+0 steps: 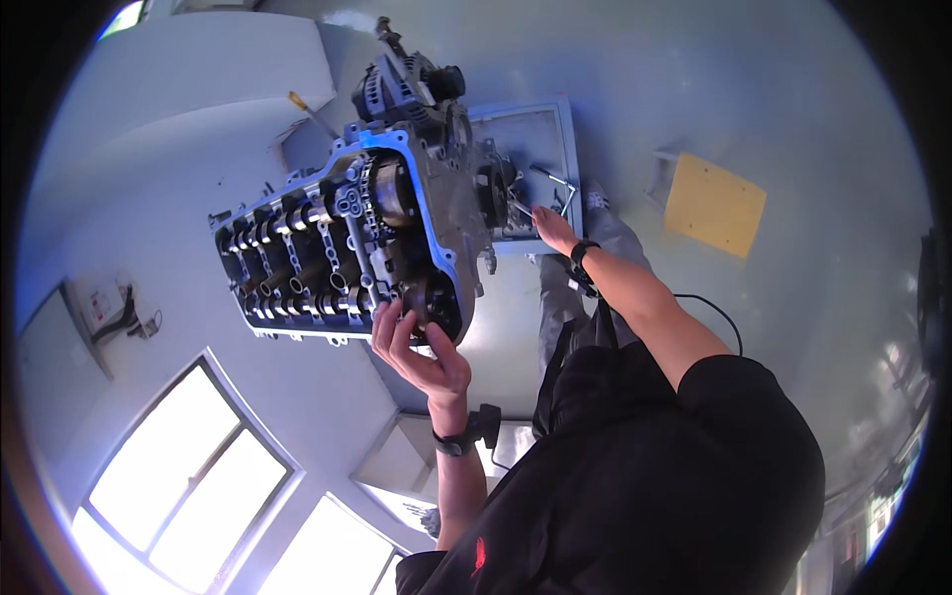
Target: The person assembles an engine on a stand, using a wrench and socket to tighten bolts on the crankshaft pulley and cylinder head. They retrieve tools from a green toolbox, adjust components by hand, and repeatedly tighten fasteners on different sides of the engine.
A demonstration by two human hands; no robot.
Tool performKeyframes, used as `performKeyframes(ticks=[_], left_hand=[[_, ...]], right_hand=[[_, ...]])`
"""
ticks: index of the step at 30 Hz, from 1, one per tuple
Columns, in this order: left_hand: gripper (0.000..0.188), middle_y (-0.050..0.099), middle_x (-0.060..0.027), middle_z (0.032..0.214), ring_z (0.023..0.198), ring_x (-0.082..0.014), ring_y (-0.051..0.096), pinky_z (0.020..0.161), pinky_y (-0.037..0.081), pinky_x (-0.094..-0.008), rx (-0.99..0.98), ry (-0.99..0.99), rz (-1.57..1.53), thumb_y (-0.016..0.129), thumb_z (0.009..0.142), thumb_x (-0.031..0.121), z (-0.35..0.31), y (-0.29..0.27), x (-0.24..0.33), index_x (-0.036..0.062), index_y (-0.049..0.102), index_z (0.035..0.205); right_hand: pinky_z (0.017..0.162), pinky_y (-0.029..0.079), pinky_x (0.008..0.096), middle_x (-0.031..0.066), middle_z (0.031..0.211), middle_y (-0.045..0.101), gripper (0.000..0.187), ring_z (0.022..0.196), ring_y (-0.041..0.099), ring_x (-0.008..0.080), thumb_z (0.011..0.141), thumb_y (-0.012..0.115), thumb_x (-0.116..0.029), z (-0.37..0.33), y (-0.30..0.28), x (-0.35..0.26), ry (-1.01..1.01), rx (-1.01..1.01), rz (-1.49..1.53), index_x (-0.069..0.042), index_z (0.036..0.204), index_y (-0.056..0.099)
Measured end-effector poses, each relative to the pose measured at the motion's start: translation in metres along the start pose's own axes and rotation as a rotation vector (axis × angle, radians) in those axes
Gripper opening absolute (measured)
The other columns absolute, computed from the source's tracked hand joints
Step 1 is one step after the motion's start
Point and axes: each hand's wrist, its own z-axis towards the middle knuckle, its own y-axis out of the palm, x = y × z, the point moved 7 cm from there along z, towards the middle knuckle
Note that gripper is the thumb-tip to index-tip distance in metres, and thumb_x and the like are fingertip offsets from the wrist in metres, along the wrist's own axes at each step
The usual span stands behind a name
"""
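A car engine [337,238] with its valve cover off stands in front of me, showing camshafts, a timing chain [368,198] and two round camshaft sprockets. My left hand [421,357] is at the nearer camshaft sprocket [434,297], its fingers apart and curved, the tips at the sprocket's edge; whether they press on it I cannot tell. Low on the engine's right side, by a dark round pulley [493,196], my right hand [555,230] is closed round a silver wrench [522,208]. The wrench's far end is hard to make out against the pulley.
Below the engine's right side is a grey metal-framed stand [570,129], with a silver bent-handled tool [553,178] over it. A yellow stool [716,206] stands to the right. Beyond the engine, a yellow-handled tool [297,102] sticks up. A black cable [719,309] curves beside my right arm.
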Motion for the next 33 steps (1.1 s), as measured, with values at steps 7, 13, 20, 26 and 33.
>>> performKeyframes(ticks=[7, 13, 20, 26, 33], left_hand=[[0.027, 0.043, -0.0225, 0.121, 0.118, -0.0393, 0.035, 0.098, 0.026, -0.0503, -0.013, -0.006, 0.130, 0.045, 0.080, 0.010, 0.006, 0.020, -0.010, -0.0018, 0.045, 0.105], [0.024, 0.046, -0.0222, 0.118, 0.115, -0.0389, 0.038, 0.097, 0.027, -0.0498, 0.044, -0.014, 0.075, 0.046, 0.080, 0.010, 0.003, 0.024, -0.015, -0.0015, 0.046, 0.101], [0.020, 0.049, -0.0212, 0.113, 0.113, -0.0387, 0.040, 0.095, 0.028, -0.0495, 0.068, -0.010, 0.062, 0.047, 0.077, 0.009, 0.006, 0.020, -0.015, 0.0003, 0.047, 0.095], [0.019, 0.048, -0.0215, 0.114, 0.113, -0.0385, 0.040, 0.095, 0.029, -0.0490, 0.076, -0.069, 0.061, 0.047, 0.076, 0.008, 0.001, 0.023, -0.021, 0.0002, 0.046, 0.094], [0.018, 0.048, -0.0211, 0.115, 0.113, -0.0377, 0.040, 0.094, 0.030, -0.0478, 0.094, -0.047, 0.041, 0.048, 0.076, 0.008, 0.000, 0.023, -0.021, 0.0004, 0.046, 0.093]], right_hand=[[0.062, 0.035, 0.0330, 0.0049, 0.065, 0.046, 0.048, 0.063, 0.043, 0.0168, 0.095, 0.027, -0.045, 0.001, 0.027, 0.018, 0.070, 0.005, 0.226, -0.007, 0.072, 0.046], [0.056, 0.034, 0.0303, 0.0013, 0.062, 0.040, 0.046, 0.058, 0.040, 0.0132, 0.095, 0.026, -0.045, 0.014, 0.045, 0.009, -0.001, -0.080, 0.280, -0.008, 0.076, 0.045], [0.047, 0.029, 0.0258, -0.0033, 0.053, 0.031, 0.050, 0.045, 0.030, 0.0089, 0.093, 0.020, -0.053, 0.020, 0.064, 0.018, 0.192, -0.326, 0.455, -0.012, 0.074, 0.042], [0.047, 0.026, 0.0262, -0.0035, 0.052, 0.027, 0.052, 0.045, 0.025, 0.0098, 0.093, 0.018, -0.055, 0.033, 0.072, 0.040, 0.232, -0.397, 0.480, -0.012, 0.071, 0.038], [0.042, 0.030, 0.0265, -0.0024, 0.058, 0.038, 0.061, 0.049, 0.036, 0.0090, 0.089, 0.017, -0.060, 0.039, 0.079, 0.037, 0.234, -0.301, 0.460, -0.010, 0.077, 0.049]])
